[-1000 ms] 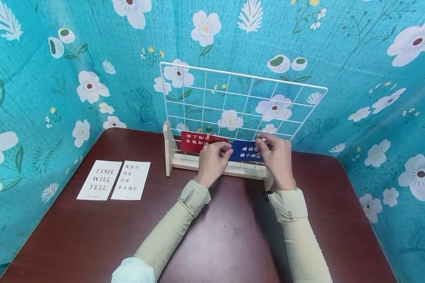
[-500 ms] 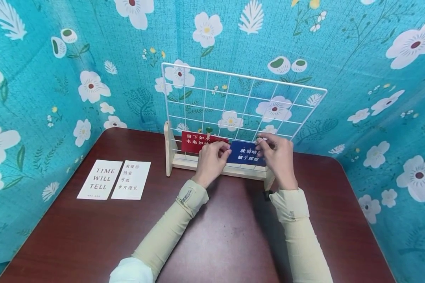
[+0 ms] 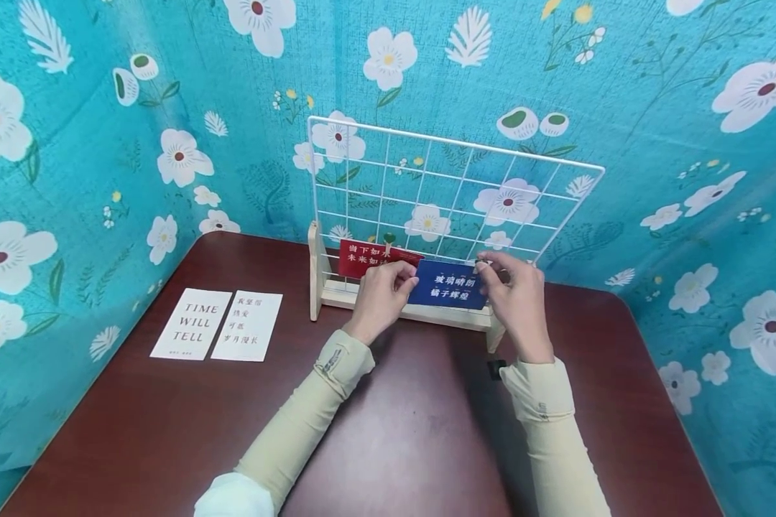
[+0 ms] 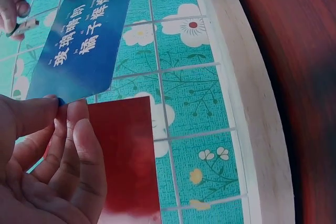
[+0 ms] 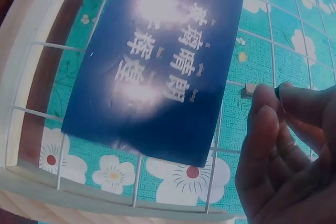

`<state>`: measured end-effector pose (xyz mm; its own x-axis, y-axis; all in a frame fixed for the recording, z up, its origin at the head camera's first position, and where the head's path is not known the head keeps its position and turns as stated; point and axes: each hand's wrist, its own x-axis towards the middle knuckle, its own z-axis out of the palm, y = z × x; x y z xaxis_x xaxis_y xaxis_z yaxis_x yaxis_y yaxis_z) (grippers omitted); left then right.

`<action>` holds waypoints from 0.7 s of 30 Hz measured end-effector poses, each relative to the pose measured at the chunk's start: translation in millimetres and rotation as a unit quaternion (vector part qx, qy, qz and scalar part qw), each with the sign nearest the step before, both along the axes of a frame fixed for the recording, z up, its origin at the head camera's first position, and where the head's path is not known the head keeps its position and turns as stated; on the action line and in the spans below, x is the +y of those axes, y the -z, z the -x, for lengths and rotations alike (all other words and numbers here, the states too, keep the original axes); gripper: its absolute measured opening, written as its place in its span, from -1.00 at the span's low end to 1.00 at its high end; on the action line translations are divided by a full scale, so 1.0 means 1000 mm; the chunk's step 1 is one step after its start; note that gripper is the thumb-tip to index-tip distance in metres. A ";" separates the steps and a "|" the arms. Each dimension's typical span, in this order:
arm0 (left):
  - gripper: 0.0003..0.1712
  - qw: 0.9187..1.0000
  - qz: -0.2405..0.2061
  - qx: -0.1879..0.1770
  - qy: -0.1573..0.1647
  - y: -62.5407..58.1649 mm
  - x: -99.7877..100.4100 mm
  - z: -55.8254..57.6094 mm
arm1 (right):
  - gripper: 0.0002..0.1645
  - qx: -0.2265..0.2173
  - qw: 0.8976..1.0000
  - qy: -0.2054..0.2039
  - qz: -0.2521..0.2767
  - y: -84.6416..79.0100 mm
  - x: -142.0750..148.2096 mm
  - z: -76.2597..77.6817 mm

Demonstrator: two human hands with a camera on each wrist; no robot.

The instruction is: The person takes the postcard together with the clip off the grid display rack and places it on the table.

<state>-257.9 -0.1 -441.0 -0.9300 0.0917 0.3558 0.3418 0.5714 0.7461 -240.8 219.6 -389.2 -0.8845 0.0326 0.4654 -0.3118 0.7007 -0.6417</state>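
Note:
My left hand (image 3: 383, 296) pinches a blue card (image 3: 450, 284) with white characters at its left edge. The card stands in front of the lower part of a white wire grid (image 3: 455, 194), tilted and partly apart from it. In my right hand (image 3: 517, 298) a small wooden clip (image 5: 251, 91) is pinched between thumb and finger, close beside the card's right edge but not on it. Behind my left hand a red card (image 3: 358, 260) hangs on the grid, held by a wooden clip with a green top (image 3: 389, 240). My fingers hide part of the red card.
Two white cards with printed text, one card (image 3: 190, 323) and another (image 3: 247, 325), lie side by side on the dark red table (image 3: 388, 431). Wooden feet (image 3: 315, 273) support the grid. A small black object (image 3: 496, 370) lies near the right foot. A floral curtain (image 3: 246, 143) surrounds the table.
The blue card has moved slightly left and down, away from the right hand's fingers, and more of its text shows. Both hands keep their pinch. The head view has shifted a little.

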 end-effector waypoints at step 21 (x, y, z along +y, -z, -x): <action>-0.84 0.999 -0.014 -0.034 -0.013 -0.011 -0.081 -0.044 | -0.80 0.018 0.999 0.018 -0.038 0.017 0.016 -0.019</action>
